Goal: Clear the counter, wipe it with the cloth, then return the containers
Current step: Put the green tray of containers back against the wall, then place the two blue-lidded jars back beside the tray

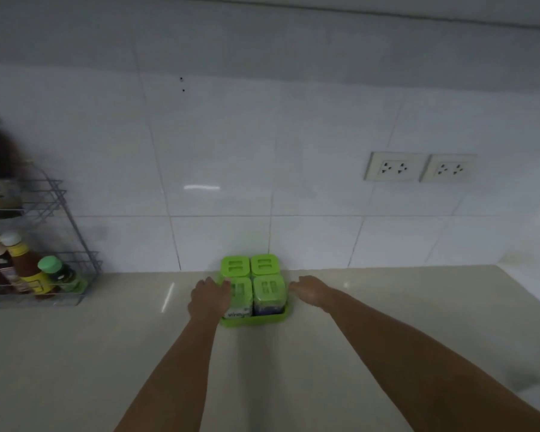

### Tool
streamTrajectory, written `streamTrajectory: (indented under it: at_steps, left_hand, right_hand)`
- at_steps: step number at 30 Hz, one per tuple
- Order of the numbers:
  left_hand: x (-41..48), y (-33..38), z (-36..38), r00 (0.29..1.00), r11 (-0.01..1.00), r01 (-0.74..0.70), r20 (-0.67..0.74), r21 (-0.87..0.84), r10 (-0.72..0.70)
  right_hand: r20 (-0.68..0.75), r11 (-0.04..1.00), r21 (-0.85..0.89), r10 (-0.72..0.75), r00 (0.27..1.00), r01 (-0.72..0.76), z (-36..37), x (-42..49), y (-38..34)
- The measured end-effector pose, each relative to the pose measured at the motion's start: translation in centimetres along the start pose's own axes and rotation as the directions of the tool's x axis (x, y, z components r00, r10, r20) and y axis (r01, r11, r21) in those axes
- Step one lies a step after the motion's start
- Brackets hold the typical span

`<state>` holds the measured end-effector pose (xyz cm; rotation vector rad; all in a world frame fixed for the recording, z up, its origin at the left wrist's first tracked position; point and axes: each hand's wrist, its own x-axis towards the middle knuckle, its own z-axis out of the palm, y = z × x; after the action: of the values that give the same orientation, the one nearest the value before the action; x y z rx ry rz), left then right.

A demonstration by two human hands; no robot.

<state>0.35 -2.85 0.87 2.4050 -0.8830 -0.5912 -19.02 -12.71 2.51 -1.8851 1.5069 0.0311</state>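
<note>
In the head view, a green tray (252, 322) holding four green-lidded spice jars (266, 291) was seen on the beige surface (356, 353), set back against the tiled wall (262, 182). The left hand (210, 297) was pressed against the tray's nine o'clock side, its grip apparently closing on it; the right hand (310, 292) was held loosely open, just off the three o'clock side.

A one-sided lift was judged likely to tip the jars out. Open room was left toward six and three o'clock; a wire rack (44, 244) of sauce bottles (28, 269) stood well apart at nine o'clock.
</note>
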Motion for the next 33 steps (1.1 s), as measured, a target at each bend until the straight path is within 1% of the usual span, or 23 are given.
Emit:
streamTrajectory:
  at_steps: [1, 2, 3, 4, 8, 12, 16, 20, 23, 26, 30, 33]
  left_hand:
    - [-0.9, 0.5, -0.2, 0.999, 0.998, -0.03, -0.035, 0.051, 0.032]
    - [-1.8, 1.0, -0.4, 0.996, 0.993, -0.058, -0.055, 0.098, 0.064]
    - [-2.5, 1.6, -0.4, 0.993, 0.986, -0.092, -0.063, 0.139, 0.102]
    - [-3.3, 2.2, -0.4, 0.988, 0.977, -0.127, -0.063, 0.173, 0.14]
    - [-6.6, 5.1, 0.6, 0.968, 0.933, -0.243, 0.0, 0.264, 0.252]
    - [-10.0, 8.6, 3.2, 0.94, 0.898, -0.34, 0.068, 0.279, 0.335]
    - [-14.1, 13.2, 7.3, 0.896, 0.854, -0.443, 0.163, 0.272, 0.413]
    - [-19.9, 18.9, 12.2, 0.816, 0.781, -0.569, 0.291, 0.255, 0.499]
    - [-24.5, 23.6, 16.0, 0.743, 0.712, -0.656, 0.381, 0.25, 0.55]
    - [-29.0, 27.8, 19.9, 0.667, 0.649, -0.728, 0.447, 0.221, 0.596]
    - [-34.3, 32.0, 24.8, 0.577, 0.598, -0.784, 0.548, 0.165, 0.605]
    - [-37.1, 34.1, 28.0, 0.555, 0.624, -0.771, 0.616, 0.128, 0.559]
  right_hand:
    - [-0.037, 0.978, -0.208, -0.029, 0.999, 0.02, -0.7, -1.1, 0.7]
    - [-0.084, 0.927, -0.374, -0.063, 0.994, 0.027, -1.3, -2.1, 1.6]
    - [-0.108, 0.885, -0.465, -0.081, 0.991, 0.022, -2.0, -3.0, 2.5]
    - [-0.119, 0.865, -0.502, -0.087, 0.989, 0.016, -2.8, -3.8, 3.5]
    - [-0.157, 0.871, -0.49, -0.066, 0.985, -0.02, -6.5, -7.1, 7.4]
    - [-0.212, 0.877, -0.471, -0.008, 0.977, -0.095, -11.1, -10.3, 12.7]
    - [-0.277, 0.88, -0.427, 0.092, 0.957, -0.208, -15.2, -13.7, 19.8]
    - [-0.318, 0.872, -0.366, 0.212, 0.924, -0.326, -18.8, -17.8, 27.9]
    - [-0.33, 0.861, -0.304, 0.307, 0.893, -0.408, -21.1, -20.6, 33.7]
    - [-0.346, 0.842, -0.269, 0.368, 0.863, -0.467, -22.8, -22.9, 38.7]
    - [-0.317, 0.83, -0.282, 0.392, 0.864, -0.481, -24.7, -24.1, 44.0]
    - [-0.28, 0.846, -0.284, 0.378, 0.883, -0.452, -25.5, -24.0, 47.0]
